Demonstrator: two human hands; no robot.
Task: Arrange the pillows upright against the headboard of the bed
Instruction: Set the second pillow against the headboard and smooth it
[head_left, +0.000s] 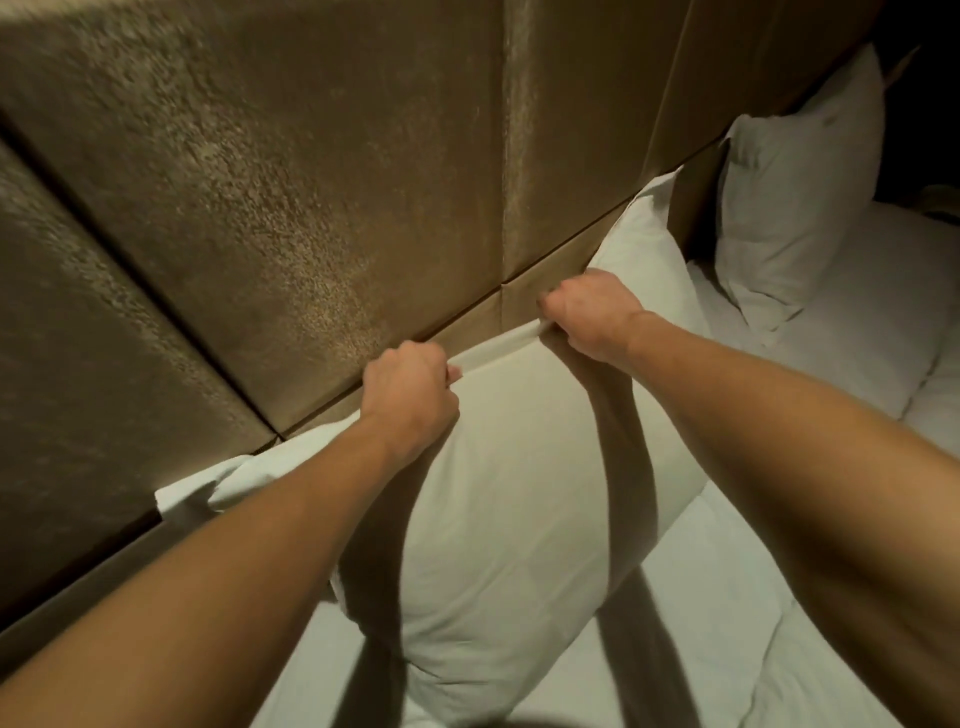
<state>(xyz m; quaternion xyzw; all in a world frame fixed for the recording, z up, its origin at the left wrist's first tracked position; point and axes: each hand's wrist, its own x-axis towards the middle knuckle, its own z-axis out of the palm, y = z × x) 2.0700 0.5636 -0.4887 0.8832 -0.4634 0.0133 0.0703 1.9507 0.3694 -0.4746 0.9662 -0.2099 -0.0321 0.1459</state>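
Note:
A large white pillow (498, 499) stands upright against the padded brown headboard (270, 197). My left hand (410, 395) and my right hand (587, 317) both pinch the pillow's top edge, a short gap apart. Behind it another white pillow (644, 244) leans on the headboard, mostly hidden. A third white pillow (795, 208) stands upright against the headboard further right.
White bedding (717, 613) covers the mattress below and to the right of the pillows. The headboard has dark seams between its panels. A dark area lies past the bed at the upper right.

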